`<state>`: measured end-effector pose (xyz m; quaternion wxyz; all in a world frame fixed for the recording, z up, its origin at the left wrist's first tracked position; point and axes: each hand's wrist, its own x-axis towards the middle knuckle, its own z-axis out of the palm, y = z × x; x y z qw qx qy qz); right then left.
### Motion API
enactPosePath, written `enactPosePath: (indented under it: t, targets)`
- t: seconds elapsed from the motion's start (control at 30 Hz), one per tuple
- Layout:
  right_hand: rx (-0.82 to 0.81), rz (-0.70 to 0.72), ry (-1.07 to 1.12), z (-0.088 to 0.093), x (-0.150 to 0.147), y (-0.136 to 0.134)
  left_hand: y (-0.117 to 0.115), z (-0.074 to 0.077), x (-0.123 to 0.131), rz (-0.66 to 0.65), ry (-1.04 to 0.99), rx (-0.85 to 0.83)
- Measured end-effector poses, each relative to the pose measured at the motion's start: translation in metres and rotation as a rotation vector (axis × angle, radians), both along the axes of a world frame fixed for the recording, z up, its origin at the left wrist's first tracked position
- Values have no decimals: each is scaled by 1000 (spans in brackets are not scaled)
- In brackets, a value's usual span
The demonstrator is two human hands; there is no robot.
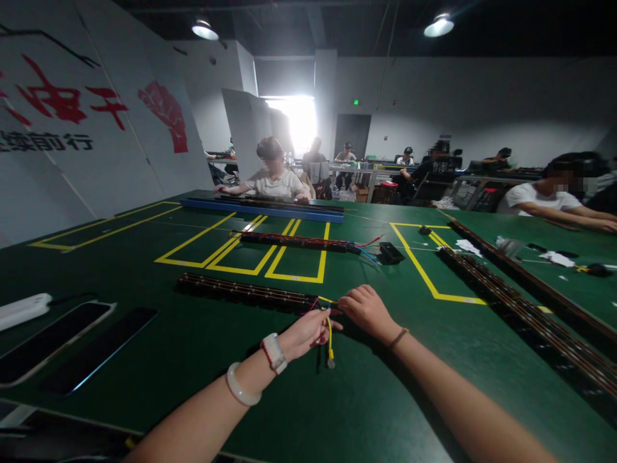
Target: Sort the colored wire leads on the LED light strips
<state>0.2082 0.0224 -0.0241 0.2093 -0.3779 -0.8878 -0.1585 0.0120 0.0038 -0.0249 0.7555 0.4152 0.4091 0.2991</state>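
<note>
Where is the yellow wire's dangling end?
In the head view, the dangling end is slightly right of center, below the left hand, over the green table.

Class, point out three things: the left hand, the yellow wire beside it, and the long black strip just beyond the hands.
Left hand (306, 332): head view, back of the hand.
Yellow wire (330, 338): head view, middle of its length.
Black strip (247, 290): head view, mid-length.

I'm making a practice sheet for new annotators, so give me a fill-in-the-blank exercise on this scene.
1. The tabletop is ____.
2. The wire hanging by the left hand is ____.
3. The white bangle circles the ____ forearm.
4. The fist printed on the wall is ____.

Missing words: green; yellow; left; red.
</note>
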Motion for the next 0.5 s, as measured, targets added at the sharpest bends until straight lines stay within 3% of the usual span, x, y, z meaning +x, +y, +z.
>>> enactPosePath:
  t: [0.1, 0.2, 0.37, 0.5]
  targets:
    - [31, 244, -90, 0, -5, -6, 4, -7, 0, 6, -94, -39]
    - [37, 350, -144, 0, -9, -10, 6, -11, 0, 37, -145, -91]
    - [-20, 341, -139, 1, -10, -9, 6, -8, 1, 46, -137, -131]
    - [-132, 283, 157, 0, -15, -5, 4, -3, -1, -20, -171, -104]
